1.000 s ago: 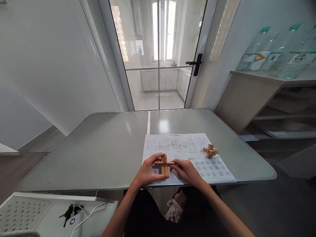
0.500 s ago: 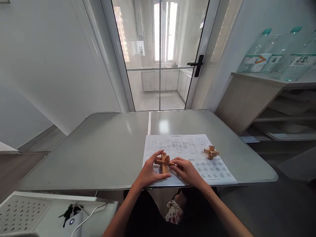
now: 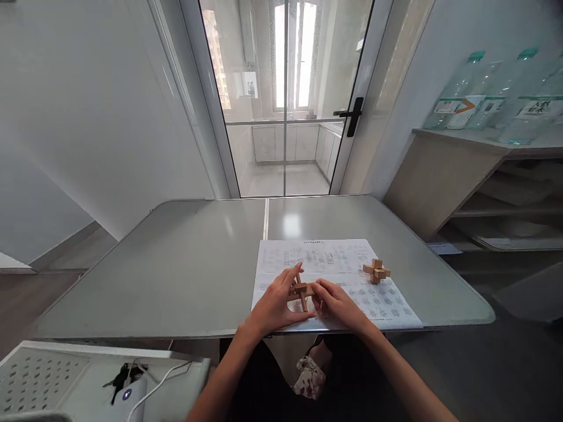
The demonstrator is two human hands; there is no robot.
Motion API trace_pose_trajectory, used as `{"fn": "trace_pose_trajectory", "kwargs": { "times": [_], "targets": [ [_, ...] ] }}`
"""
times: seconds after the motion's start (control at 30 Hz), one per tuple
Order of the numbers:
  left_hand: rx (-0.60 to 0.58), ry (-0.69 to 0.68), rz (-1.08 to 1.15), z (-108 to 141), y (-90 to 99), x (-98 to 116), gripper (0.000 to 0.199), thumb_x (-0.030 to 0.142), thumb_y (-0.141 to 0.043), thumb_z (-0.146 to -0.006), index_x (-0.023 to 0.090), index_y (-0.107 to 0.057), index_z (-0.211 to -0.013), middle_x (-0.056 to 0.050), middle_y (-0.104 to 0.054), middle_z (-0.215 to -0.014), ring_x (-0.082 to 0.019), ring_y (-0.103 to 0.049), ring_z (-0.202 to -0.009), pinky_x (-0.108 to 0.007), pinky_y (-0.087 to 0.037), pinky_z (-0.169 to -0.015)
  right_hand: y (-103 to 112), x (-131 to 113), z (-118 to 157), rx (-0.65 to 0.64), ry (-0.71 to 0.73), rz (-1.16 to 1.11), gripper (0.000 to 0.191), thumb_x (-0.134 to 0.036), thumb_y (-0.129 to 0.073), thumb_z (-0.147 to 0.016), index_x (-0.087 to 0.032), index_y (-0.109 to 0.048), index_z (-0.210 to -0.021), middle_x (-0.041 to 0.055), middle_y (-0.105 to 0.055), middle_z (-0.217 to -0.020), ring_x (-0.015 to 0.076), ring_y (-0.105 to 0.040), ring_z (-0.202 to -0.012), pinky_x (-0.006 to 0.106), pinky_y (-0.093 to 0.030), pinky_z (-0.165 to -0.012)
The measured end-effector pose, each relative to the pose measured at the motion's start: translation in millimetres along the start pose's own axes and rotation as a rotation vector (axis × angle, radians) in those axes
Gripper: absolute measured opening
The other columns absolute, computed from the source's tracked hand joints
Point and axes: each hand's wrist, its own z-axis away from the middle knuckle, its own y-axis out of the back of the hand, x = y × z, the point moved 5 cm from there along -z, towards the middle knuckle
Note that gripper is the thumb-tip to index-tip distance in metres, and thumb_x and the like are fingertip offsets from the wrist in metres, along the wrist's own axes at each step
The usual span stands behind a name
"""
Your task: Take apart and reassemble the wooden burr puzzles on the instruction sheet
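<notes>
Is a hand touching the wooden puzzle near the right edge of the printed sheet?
No, the wooden puzzle stands apart from the left hand and right hand, which both hold other wooden pieces.

We have a pale grey, glossy surface [image 3: 176, 264] with rounded corners, crossed by a thin light strip [image 3: 266, 220] from its far edge down to a white printed sheet [image 3: 334, 264]. The sheet lies flat right of the middle and reaches the near edge. On its right side we see a wooden interlocking block [image 3: 376, 271].
</notes>
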Motion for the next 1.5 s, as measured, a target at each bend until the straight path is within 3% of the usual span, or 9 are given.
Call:
{"fn": "trace_pose_trajectory", "kwargs": {
  "times": [0.27,0.6,0.83,1.1,1.23,1.5],
  "targets": [
    [0.029,0.073,0.166,4,-5.7,-19,0.109,0.039,-0.094,-0.069,0.037,-0.031,-0.158,-0.009,-0.053,-0.148,-0.025,-0.066,-0.114,-0.048,-0.059,-0.104,-2,6,-1,-0.056,-0.114,-0.058,0.054,-0.075,-0.052,-0.092,-0.022,-0.051,-0.08,-0.0032,-0.06,-0.064,0.0115,-0.05,-0.046,0.026,-0.041,-0.045],
    [0.05,0.061,0.161,4,-11.5,-23,0.109,0.042,-0.095,-0.066,0.034,-0.035,-0.156,-0.008,-0.057,-0.146,-0.023,-0.066,-0.111,-0.045,-0.058,-0.103,-6,15,-4,-0.078,-0.153,-0.031,0.059,-0.08,-0.051,-0.09,-0.022,-0.052,-0.08,-0.0028,-0.06,-0.06,0.0119,-0.052,-0.046,0.026,-0.042,-0.045],
    [0.058,0.079,0.182,9,-12.8,-22,0.109,0.041,-0.097,-0.063,0.034,-0.038,-0.154,-0.009,-0.055,-0.148,-0.024,-0.066,-0.111,-0.046,-0.056,-0.103,-5,16,1,-0.067,-0.101,-0.008,0.056,-0.076,-0.049,-0.094,-0.022,-0.053,-0.081,-0.0031,-0.059,-0.062,0.0115,-0.05,-0.047,0.026,-0.041,-0.047],
    [0.036,0.14,0.311,12,-13.6,-22,0.109,0.04,-0.095,-0.067,0.035,-0.034,-0.158,-0.012,-0.049,-0.155,-0.029,-0.061,-0.125,-0.048,-0.054,-0.108,-7,6,11,-0.027,-0.048,-0.002,0.05,-0.069,-0.051,-0.098,-0.022,-0.053,-0.079,-0.0034,-0.057,-0.062,0.0119,-0.048,-0.049,0.026,-0.038,-0.048],
    [0.048,0.204,0.321,11,-10.3,-23,0.099,0.039,-0.091,-0.074,0.033,-0.037,-0.157,-0.013,-0.052,-0.151,-0.028,-0.06,-0.124,-0.051,-0.051,-0.109,-8,2,13,0.006,-0.002,0.008,0.048,-0.066,-0.053,-0.098,-0.023,-0.054,-0.079,-0.0023,-0.059,-0.066,0.0131,-0.05,-0.054,0.027,-0.04,-0.052],
    [-0.051,0.308,0.441,8,-6.8,-20,0.095,0.043,-0.089,-0.075,0.029,-0.04,-0.156,-0.012,-0.06,-0.138,-0.032,-0.063,-0.128,-0.055,-0.049,-0.113,-2,2,15,0.066,0.063,0.048,0.045,-0.06,-0.05,-0.102,-0.022,-0.057,-0.079,-0.0021,-0.056,-0.067,0.0147,-0.051,-0.06,0.028,-0.041,-0.059]
  ]
}}
